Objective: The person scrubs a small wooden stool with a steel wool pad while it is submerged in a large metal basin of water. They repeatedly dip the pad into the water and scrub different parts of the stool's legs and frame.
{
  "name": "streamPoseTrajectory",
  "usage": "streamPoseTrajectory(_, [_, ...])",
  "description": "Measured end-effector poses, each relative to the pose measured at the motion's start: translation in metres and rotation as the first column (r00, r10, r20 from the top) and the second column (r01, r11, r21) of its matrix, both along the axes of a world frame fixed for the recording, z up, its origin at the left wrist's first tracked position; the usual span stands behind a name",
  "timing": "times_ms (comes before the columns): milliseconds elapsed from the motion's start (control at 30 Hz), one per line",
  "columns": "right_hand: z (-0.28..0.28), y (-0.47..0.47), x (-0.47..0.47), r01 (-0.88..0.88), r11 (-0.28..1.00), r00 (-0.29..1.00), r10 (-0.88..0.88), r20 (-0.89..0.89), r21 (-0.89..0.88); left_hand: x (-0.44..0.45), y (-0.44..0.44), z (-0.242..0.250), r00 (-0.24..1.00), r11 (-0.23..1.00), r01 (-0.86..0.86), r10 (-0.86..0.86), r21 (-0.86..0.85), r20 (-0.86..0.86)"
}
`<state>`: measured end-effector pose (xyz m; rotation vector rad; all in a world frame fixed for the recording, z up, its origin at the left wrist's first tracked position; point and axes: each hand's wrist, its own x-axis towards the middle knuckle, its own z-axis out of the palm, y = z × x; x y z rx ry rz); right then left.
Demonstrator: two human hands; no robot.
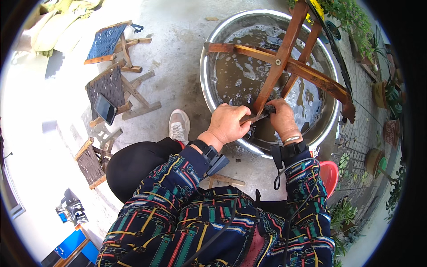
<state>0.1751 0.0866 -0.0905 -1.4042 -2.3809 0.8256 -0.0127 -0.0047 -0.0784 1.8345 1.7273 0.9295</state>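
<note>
A reddish-brown wooden folding stool frame (278,63) with crossed legs stands in a large round metal basin (208,96) of murky, foamy water. My left hand (228,122) is closed on the near wooden bar of the frame, above the basin's near rim. Just right of it, my right hand (283,116) holds a dark scouring pad (269,108) against that bar, with the fingertips partly hidden. Dark strapping (340,56) runs along the frame's right end. Dark things lie partly under the water.
Several woven-seat folding stools stand at the left, one (108,41) blue; a smartphone (105,108) lies on a brown one (106,88). A red plastic basin (329,177) is beside my right sleeve. Potted plants (378,91) line the right. My shoe (179,125) is left of the metal basin.
</note>
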Motion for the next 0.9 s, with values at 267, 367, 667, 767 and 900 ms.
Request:
streamPoseTrajectory(267, [0.001, 0.003, 0.000, 0.092, 0.994, 0.984, -0.099, 0.147, 0.050, -0.001, 0.002, 0.001, 1.000, 1.000, -0.008, 0.008, -0.016, 0.006])
streamPoseTrajectory(367, [-0.001, 0.002, 0.000, 0.012, 0.998, 1.000, -0.011, 0.022, -0.066, -0.001, 0.001, 0.000, 1.000, 1.000, -0.008, 0.008, -0.009, 0.020])
streamPoseTrajectory(667, [0.001, 0.002, -0.001, -0.009, 0.999, 0.996, 0.012, 0.088, -0.035, 0.000, 0.002, 0.001, 1.000, 1.000, -0.012, 0.012, 0.012, -0.005])
streamPoseTrajectory(767, [0.005, 0.001, 0.001, -0.120, 0.987, 0.987, 0.130, 0.089, -0.110, 0.002, 0.002, 0.002, 1.000, 1.000, -0.002, 0.002, -0.030, -0.013])
streamPoseTrajectory(900, [0.004, 0.025, 0.010, 0.064, 0.991, 0.963, -0.031, 0.269, -0.116, 0.002, 0.003, 0.004, 0.999, 0.999, -0.005, 0.003, -0.035, -0.047])
